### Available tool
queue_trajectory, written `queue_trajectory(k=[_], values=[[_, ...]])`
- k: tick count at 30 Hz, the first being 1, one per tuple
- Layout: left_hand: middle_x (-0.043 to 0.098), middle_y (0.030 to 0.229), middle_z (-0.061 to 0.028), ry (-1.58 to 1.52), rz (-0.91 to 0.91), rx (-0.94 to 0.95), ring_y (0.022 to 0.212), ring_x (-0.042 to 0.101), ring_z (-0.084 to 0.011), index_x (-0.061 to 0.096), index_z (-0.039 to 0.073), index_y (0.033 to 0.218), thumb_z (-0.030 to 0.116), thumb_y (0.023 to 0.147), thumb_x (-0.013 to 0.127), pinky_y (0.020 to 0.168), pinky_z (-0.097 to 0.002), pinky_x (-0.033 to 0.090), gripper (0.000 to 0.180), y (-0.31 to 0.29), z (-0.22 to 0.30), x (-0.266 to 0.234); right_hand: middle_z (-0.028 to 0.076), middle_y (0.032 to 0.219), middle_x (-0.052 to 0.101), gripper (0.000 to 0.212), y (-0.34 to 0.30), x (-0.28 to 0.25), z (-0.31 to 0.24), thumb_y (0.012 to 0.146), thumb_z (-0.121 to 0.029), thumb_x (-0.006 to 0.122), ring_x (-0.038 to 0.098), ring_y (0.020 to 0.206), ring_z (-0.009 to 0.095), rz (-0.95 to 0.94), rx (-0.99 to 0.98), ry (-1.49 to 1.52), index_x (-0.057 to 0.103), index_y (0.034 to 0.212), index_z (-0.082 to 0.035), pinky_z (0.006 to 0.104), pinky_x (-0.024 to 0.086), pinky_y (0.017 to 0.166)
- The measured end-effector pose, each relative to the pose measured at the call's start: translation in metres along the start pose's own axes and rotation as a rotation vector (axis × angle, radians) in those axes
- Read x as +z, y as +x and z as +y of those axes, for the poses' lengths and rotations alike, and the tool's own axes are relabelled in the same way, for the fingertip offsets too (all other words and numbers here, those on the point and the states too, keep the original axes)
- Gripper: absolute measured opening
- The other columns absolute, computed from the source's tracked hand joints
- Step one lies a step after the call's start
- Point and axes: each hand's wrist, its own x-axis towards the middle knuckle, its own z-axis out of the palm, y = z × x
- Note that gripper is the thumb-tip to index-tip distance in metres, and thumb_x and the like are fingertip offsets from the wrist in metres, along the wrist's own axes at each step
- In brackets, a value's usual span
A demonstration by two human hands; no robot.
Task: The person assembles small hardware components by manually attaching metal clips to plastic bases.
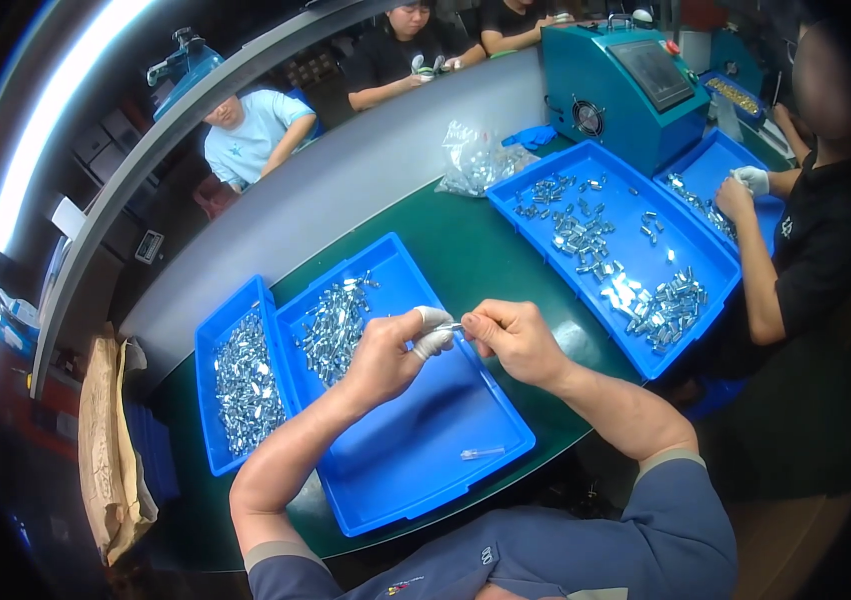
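one small, shiny silver metal part (455, 327), pinched by left hand (386, 354) and right hand (520, 342); four blue trays (424, 450) nearby.

I can just make out a small, silvery metal part (455, 326) pinched between the left hand (389, 352) and right hand (519, 341). Mostly covered, it's above the blue tray (416, 450).

Brown paper sack (106, 450), teal machine (601, 80)

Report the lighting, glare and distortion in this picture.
Head view, upper left: tube light blown out white; head view, right of centre: glare patch on the green table; head view, left: grey rail bent into an arc.
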Motion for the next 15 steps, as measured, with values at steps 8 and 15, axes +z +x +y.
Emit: queue_trajectory(k=[8, 15], values=[[0.074, 0.086, -0.0110, -0.153, -0.068, -0.187, 0.081, 0.072, -0.0167, 0.066, -0.003, 0.106, 0.019, 0.099, 0.065, 0.074, -0.0311, 0.058, 0.023, 0.004, 0.006, -0.005, 0.002, 0.065, 0.062, 0.025, -0.001, 0.004, 0.004, 0.099, -0.021, 0.065, 0.053, 0.060, 0.007, 0.062, -0.089, -0.046, 0.069, 0.087, 0.000, 0.0257, 0.042, 0.054], [0.074, 0.084, -0.0100, -0.124, -0.132, -0.223, 0.078, 0.072, -0.0161, 0.067, -0.002, 0.104, 0.022, 0.101, 0.064, 0.071, -0.0306, 0.058, 0.025, 0.016, 0.003, -0.005, 0.004, 0.066, 0.062, 0.025, 0.000, -0.001, 0.001, 0.099, -0.021, 0.065, 0.054, 0.059, 0.008, 0.110, -0.083, -0.068, 0.068, 0.085, 0.000, 0.0269, 0.041, 0.052]])
